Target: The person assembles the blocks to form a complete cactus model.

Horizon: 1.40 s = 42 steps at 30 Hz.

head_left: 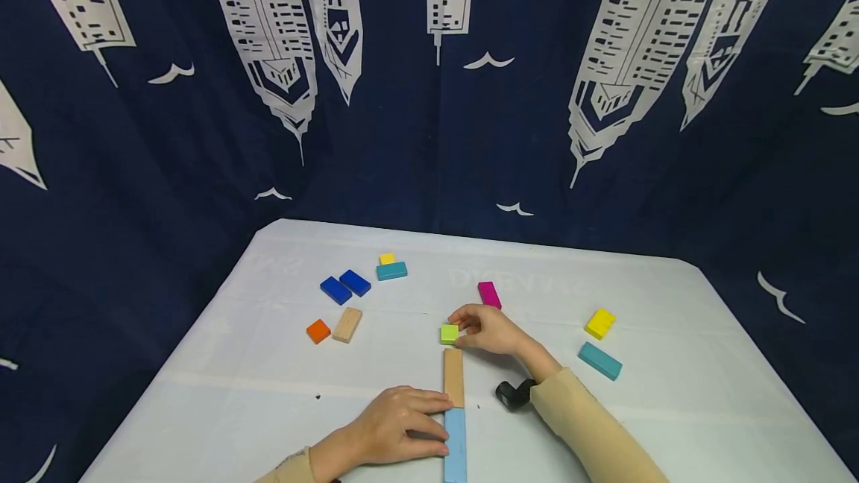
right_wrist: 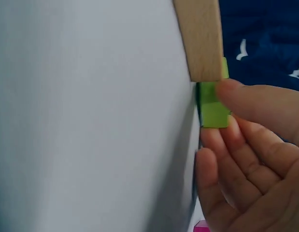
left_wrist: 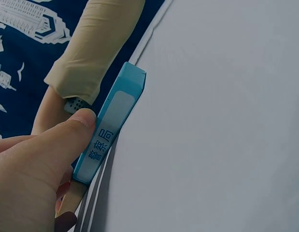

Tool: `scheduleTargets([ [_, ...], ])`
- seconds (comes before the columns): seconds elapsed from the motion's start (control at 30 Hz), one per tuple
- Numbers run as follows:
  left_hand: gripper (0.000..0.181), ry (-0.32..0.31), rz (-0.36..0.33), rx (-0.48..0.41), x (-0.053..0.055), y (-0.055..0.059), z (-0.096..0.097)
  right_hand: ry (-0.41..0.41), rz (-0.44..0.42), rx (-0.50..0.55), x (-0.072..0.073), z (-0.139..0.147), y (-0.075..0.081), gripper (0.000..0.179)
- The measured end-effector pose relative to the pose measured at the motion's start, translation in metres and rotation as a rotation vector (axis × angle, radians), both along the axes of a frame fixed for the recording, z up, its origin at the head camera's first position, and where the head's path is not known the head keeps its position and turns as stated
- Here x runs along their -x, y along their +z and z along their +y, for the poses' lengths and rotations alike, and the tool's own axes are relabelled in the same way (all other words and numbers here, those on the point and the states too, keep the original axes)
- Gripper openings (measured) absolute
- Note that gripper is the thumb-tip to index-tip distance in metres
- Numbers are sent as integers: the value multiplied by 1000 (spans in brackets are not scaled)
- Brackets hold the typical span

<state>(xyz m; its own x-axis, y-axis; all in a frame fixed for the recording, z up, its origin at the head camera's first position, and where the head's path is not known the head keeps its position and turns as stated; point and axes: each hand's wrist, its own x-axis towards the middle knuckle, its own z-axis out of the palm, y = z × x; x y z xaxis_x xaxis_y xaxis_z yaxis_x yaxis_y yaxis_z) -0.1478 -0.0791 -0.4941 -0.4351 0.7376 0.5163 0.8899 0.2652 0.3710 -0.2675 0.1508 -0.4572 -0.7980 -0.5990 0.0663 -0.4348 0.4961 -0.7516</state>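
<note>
A light blue block [head_left: 455, 446] with printed characters lies end to end with a plain wooden block [head_left: 453, 379], in a row running away from me. My left hand [head_left: 403, 423] rests against the row's left side, its fingertips touching both blocks near the joint. In the left wrist view the thumb [left_wrist: 81, 121] lies on the light blue block [left_wrist: 110, 125]. Just past the row's far end, a lime green block [head_left: 449, 334] is pinched by my right hand [head_left: 490, 330]. The right wrist view shows the green block [right_wrist: 214, 106] close to the wooden block's end [right_wrist: 202, 48].
Left on the white table are an orange block [head_left: 318, 331], a wooden block [head_left: 347, 325], two dark blue blocks [head_left: 335, 290], a teal block [head_left: 392, 271] and a yellow one [head_left: 387, 259]. A magenta block [head_left: 489, 294] lies behind my right hand; yellow [head_left: 600, 323] and teal [head_left: 600, 361] blocks lie right.
</note>
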Motion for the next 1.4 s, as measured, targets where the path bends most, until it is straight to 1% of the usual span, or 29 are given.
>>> scheduleTargets([
  [0.07, 19, 0, 10, 1, 0, 0, 0, 4, 22, 4, -3, 3, -3, 31],
  [0.1, 19, -2, -9, 1, -1, 1, 0, 9, 31, 10, -5, 4, -4, 31],
  [0.17, 19, -5, -9, 5, -1, 1, 1, 18, 45, 13, -8, 7, -6, 30],
  [0.27, 20, -18, 36, 6, 0, 1, 1, 31, 64, 29, -11, 9, -9, 28],
  [0.37, 20, -24, 111, -3, 1, -1, 0, 36, 94, 45, -14, 9, -12, 26],
  [0.43, 20, -26, 136, -4, 2, -1, 0, 32, 121, 49, -17, 9, -14, 25],
  [0.67, 23, -26, 65, 0, -1, -1, 0, -28, 192, 28, -28, 8, -19, 27],
  [0.8, 24, -35, 90, -3, 0, -2, 1, -56, 200, 51, -30, 7, -22, 24],
  [0.9, 25, -36, 111, -3, 0, -2, 1, -78, 184, 69, -32, 7, -24, 23],
  [1.0, 26, -32, 94, 1, 0, -2, 1, -91, 179, 89, -33, 7, -26, 22],
  [1.03, 27, -31, 79, 3, 0, -2, 1, -93, 183, 95, -34, 7, -26, 22],
  [1.13, 27, -31, 82, 7, 0, -2, 1, -94, 200, 107, -34, 7, -27, 21],
  [1.23, 27, -36, 110, 4, 0, -2, 1, -86, 208, 111, -34, 8, -28, 21],
  [1.27, 27, -37, 120, 3, 0, -2, 1, -84, 202, 113, -34, 9, -28, 21],
  [1.4, 26, -47, 114, -2, 0, -2, 1, -80, 183, 118, -34, 10, -30, 22],
])
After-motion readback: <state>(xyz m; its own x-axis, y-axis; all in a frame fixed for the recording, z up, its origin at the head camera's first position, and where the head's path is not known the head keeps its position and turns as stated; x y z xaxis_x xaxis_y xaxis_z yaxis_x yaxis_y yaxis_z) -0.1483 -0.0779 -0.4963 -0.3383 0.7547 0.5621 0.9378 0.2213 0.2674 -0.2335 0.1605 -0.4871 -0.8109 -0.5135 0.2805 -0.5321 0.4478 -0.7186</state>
